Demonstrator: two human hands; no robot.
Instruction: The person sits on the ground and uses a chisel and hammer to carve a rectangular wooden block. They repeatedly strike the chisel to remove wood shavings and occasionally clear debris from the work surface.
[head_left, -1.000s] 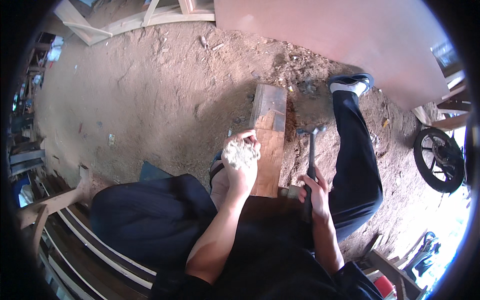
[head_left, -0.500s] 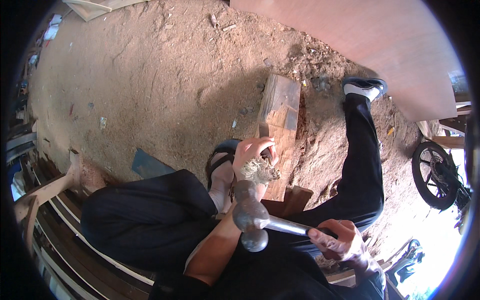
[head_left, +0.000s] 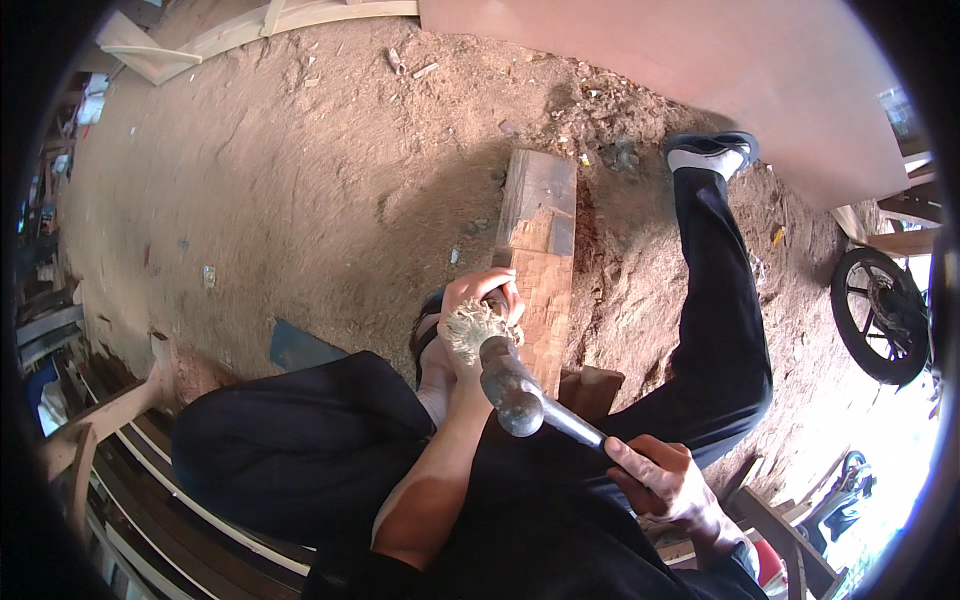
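Observation:
A ball-peen hammer with a metal shaft is gripped in my right hand, its head over the frayed end of a chisel handle. My left hand is wrapped round that chisel, fingers curled, at the left edge of a thick wooden beam. The chisel's blade is mostly hidden by my fingers. On the beam, a rough, freshly cut pale patch shows beside darker, weathered wood. Whether the hammer touches the handle, I cannot tell.
My bent left leg and outstretched right leg flank the beam. A short wood block lies near its close end. A large pinkish sheet spans the far right; a black wheel stands at right, slatted timber at left.
The hammer head has swung up and slightly right, closer over the chisel handle. My right hand has shifted little. The whole view has moved slightly, the beam appearing further left.

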